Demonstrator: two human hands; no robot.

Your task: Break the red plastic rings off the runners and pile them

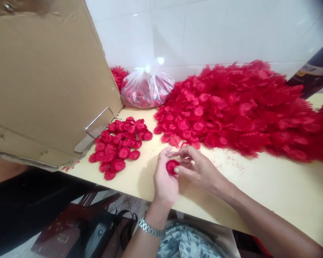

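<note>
My left hand [164, 179], with a metal watch [151, 228] on its wrist, is curled around a small red fringed disc [172, 167] lying against the palm side. From the right, my right hand [196, 166] presses its thumb on the disc's edge, its fingers bent beside my left fingertips. What those fingers touch behind the disc is partly hidden. Left of my hands lies a small pile of thicker, fringed red discs [118, 143] on the pale tabletop [140, 179]. A much bigger heap of flat red fringed pieces [231, 111] spreads out behind and to the right.
A tall cardboard sheet [48, 79] stands at the left, with a bent metal wire [99, 118] by its lower edge. A tied clear plastic bag [148, 89] of reddish pieces rests against the tiled wall [204, 32]. A dark object [312, 71] leans at the far right.
</note>
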